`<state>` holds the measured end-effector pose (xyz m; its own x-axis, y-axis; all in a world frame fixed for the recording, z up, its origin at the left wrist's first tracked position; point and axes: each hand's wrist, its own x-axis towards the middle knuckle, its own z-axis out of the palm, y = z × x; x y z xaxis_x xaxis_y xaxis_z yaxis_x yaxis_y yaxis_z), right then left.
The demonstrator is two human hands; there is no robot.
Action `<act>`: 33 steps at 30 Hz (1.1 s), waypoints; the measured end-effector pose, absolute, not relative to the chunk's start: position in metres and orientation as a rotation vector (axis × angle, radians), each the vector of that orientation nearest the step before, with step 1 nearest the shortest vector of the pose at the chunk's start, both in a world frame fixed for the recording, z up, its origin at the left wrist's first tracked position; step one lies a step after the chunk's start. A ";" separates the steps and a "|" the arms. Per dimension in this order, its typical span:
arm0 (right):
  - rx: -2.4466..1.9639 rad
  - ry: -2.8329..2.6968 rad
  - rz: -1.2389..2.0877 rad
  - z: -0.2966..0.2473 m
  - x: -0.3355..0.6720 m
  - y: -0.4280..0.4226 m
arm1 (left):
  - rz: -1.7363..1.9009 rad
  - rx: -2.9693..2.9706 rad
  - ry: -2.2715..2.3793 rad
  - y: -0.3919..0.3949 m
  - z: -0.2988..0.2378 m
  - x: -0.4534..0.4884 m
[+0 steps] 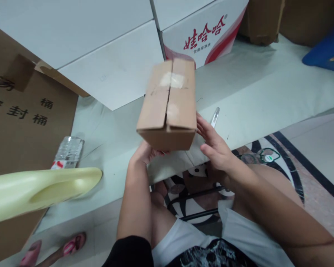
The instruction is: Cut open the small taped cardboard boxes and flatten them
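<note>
A small brown cardboard box, with pale tape across its top seam, is raised and tilted over the edge of the covered table. My left hand supports it from below at the near left, its fingers mostly hidden under the box. Along the box's right side is my right hand, thumb apart and fingers stretched out. Its fingertips meet the box's edge; whether they press on it is unclear. Just beyond that hand a slim, pale tool, perhaps a cutter, lies on the table.
White cartons, one with red lettering, stand behind. At left are a large brown carton, a clear plastic bottle and a pale yellow curved object. A blue object sits far right. Someone's pink-sandaled foot shows below.
</note>
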<state>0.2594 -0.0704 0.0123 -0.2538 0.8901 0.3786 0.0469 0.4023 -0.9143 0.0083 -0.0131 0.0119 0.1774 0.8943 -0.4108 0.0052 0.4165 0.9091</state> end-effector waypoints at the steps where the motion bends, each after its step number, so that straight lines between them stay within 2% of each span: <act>1: -0.888 -1.569 1.045 0.009 0.259 -0.069 | 0.676 0.924 1.220 -0.014 0.014 0.009; 5: -1.032 -1.344 1.022 0.000 0.259 -0.063 | 0.378 0.905 1.184 -0.013 0.024 0.011; 8: -1.187 -1.317 0.915 0.002 0.261 -0.061 | 0.313 1.063 1.281 -0.010 0.026 0.013; 10: -1.258 -1.351 0.875 0.007 0.263 -0.061 | 0.452 1.235 1.447 -0.007 0.023 0.012; 12: -1.262 -1.399 0.893 0.013 0.263 -0.063 | 0.788 1.410 1.581 -0.002 0.020 0.009; 14: -1.221 -1.437 0.937 0.018 0.263 -0.066 | 1.193 1.591 1.563 0.001 0.020 0.006; 16: -1.129 -1.489 0.998 0.019 0.262 -0.068 | 1.436 1.823 1.410 0.001 0.024 0.005; 20: -1.086 -1.571 1.066 0.021 0.264 -0.065 | 1.398 2.240 1.214 -0.001 0.032 0.006; 25: -2.050 -1.639 0.689 0.030 0.284 -0.053 | 1.335 2.287 1.277 -0.001 0.028 0.005; 27: -2.282 -1.763 0.621 0.031 0.291 -0.050 | 1.367 2.259 1.269 -0.001 0.025 0.005; 33: -2.170 -1.917 0.504 0.013 0.295 -0.049 | 1.441 2.199 1.186 0.001 0.023 0.009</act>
